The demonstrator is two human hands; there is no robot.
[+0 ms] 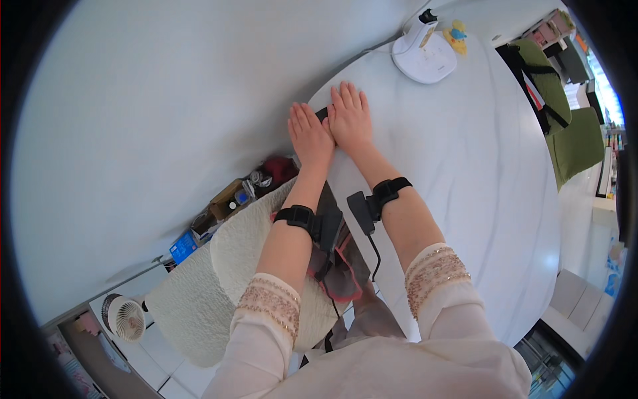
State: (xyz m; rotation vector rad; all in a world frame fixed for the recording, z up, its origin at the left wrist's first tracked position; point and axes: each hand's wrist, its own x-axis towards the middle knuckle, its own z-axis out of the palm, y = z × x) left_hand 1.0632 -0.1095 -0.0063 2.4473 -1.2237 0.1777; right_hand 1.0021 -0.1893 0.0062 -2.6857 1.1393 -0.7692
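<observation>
My left hand [311,136] is stretched out palm down at the edge of the white round table [458,186], next to the wall. Right beside it, my right hand [350,121] lies flat on the tabletop with its fingers extended. The two hands touch near the thumbs. A small black object [322,114] shows between them, partly covered, and its kind cannot be made out. Neither hand grips anything visible. Each forearm wears a black strap with a dark box, the left strap [297,216] and the right strap [387,191].
A white lamp-like stand [425,58] and a yellow duck figure [456,37] stand at the table's far end. Green chairs [577,143] are at the right. On the left are a cream padded seat [193,302], a blue box [183,247] and a white fan [126,318].
</observation>
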